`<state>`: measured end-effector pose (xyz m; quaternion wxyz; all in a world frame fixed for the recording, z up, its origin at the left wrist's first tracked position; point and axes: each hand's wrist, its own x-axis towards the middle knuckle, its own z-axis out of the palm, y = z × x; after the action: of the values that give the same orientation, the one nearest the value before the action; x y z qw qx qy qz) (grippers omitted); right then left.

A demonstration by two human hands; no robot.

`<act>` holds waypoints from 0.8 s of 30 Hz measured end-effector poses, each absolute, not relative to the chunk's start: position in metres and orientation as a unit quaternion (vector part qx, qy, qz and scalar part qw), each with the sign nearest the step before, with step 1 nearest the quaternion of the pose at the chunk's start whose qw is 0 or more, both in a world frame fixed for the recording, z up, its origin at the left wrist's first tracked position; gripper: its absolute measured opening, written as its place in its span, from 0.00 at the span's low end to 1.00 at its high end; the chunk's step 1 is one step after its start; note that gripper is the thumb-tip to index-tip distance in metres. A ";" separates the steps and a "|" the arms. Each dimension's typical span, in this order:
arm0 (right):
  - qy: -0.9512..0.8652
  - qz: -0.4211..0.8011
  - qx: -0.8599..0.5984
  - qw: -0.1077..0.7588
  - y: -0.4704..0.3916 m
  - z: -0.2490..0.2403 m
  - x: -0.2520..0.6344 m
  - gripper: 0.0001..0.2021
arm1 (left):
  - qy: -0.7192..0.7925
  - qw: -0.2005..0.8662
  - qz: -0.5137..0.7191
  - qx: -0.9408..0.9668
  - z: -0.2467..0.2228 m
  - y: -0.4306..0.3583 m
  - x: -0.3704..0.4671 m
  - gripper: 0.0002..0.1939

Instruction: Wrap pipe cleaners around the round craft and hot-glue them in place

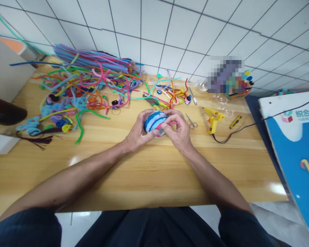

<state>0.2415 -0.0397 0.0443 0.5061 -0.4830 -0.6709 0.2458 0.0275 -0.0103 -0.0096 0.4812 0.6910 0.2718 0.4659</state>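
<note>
Between my hands, over the middle of the wooden table, is a round ball (152, 120) wrapped in blue, light blue and pink bands of pipe cleaner. My left hand (139, 132) is curled around its left side, thumb along the lower front. On the right side, the thumb and forefinger of my right hand (179, 130) pinch a pink pipe cleaner (173, 122) against the ball. A small greyish clear patch shows at the ball's lower front between my thumbs. Just right of my right hand lie small scissors (192, 121).
Loose coloured pipe cleaners (92, 85) are heaped at the left, with a thick bundle (92, 59) behind. Pliers (154, 101) lie beyond the ball. At right are a yellow glue gun (212, 120) with its cord, a yellow cutter (235, 122), clear plastic pieces (221, 99) and a blue board (293, 147).
</note>
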 end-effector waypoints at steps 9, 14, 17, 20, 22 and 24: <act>-0.678 0.244 -0.479 0.501 -0.038 0.045 0.246 0.05 | 0.290 0.482 0.486 0.669 -0.004 -0.010 0.030 0.37; -0.671 0.252 -0.485 0.500 -0.037 0.042 0.246 0.06 | 0.298 0.467 0.488 0.674 -0.007 -0.010 0.030 0.38; -0.670 0.253 -0.489 0.498 -0.038 0.041 0.245 0.07 | 0.298 0.462 0.488 0.677 -0.007 -0.011 0.030 0.38; -0.668 0.253 -0.488 0.501 -0.038 0.042 0.244 0.07 | 0.293 0.464 0.483 0.682 -0.005 -0.011 0.029 0.37; -0.669 0.250 -0.485 0.506 -0.038 0.042 0.244 0.07 | 0.287 0.465 0.477 0.688 -0.004 -0.011 0.029 0.36; -0.669 0.249 -0.484 0.506 -0.038 0.042 0.243 0.06 | 0.286 0.461 0.473 0.694 -0.003 -0.011 0.028 0.35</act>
<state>0.2431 -0.0376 0.0420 0.5063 -0.4837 -0.6692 0.2487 0.0280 -0.0112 -0.0030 0.4611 0.6944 0.2856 0.4728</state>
